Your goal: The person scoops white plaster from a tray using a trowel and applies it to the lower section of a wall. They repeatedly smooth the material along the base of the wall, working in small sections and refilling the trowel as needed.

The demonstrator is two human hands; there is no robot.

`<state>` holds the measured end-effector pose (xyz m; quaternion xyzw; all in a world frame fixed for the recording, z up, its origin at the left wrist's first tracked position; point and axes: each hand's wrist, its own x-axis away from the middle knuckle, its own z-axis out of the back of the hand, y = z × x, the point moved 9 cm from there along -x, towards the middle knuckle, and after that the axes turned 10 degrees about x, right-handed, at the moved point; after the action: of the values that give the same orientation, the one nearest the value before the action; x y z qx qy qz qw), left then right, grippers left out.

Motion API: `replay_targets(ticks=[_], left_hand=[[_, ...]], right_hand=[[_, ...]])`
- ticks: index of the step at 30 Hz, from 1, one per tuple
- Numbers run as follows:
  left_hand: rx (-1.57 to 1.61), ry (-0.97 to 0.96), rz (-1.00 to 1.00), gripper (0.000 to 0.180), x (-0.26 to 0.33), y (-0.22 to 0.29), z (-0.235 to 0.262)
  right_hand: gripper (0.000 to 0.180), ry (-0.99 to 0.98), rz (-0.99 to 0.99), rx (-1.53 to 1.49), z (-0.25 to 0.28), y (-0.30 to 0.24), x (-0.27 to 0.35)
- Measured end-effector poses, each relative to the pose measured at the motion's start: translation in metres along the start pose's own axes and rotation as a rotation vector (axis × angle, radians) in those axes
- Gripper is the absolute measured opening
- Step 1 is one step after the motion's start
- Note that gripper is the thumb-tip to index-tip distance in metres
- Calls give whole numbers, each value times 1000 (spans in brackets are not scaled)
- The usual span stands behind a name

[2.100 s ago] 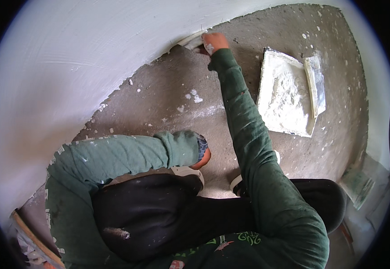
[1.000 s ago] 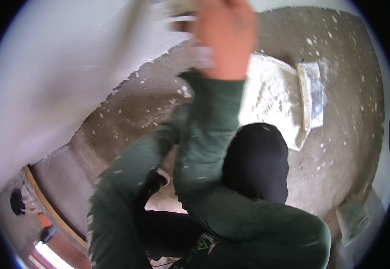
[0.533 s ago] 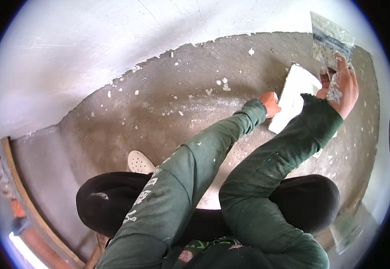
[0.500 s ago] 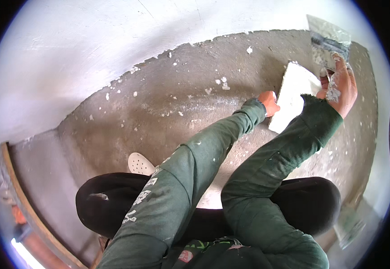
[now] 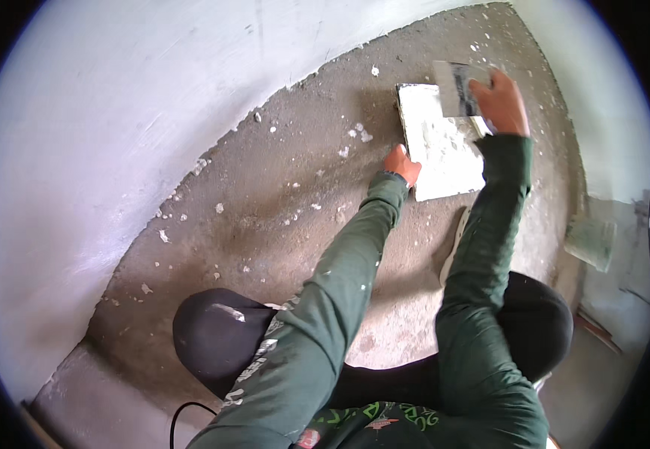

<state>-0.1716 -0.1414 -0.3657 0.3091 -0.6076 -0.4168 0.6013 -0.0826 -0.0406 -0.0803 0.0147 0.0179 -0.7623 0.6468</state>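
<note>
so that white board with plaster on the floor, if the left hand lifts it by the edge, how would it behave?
The board looks flat and stiff, so it probably won't flop. The plaster heaped on it likely makes it heavy, tipping away from the left hand at its near edge. The wet coating may be slippery.

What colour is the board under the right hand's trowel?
White with plaster, the board shows best in the head view.

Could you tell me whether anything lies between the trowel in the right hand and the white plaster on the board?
Nothing visible does. The right hand holds the trowel directly over the plaster board, while the left hand grips the board's near edge, off to the side.
</note>
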Motion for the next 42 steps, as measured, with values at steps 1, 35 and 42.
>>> replay_targets(ticks=[1, 35, 42], left_hand=[[35, 24, -2, 34, 5, 1, 6], [-474, -91, -18, 41, 151, -29, 258], [-688, -228, 183, 43, 250, -33, 300]], right_hand=[[37, -8, 129, 78, -8, -20, -9], [32, -229, 270, -202, -201, 25, 81], [23, -173, 300, -308, -205, 4, 88]])
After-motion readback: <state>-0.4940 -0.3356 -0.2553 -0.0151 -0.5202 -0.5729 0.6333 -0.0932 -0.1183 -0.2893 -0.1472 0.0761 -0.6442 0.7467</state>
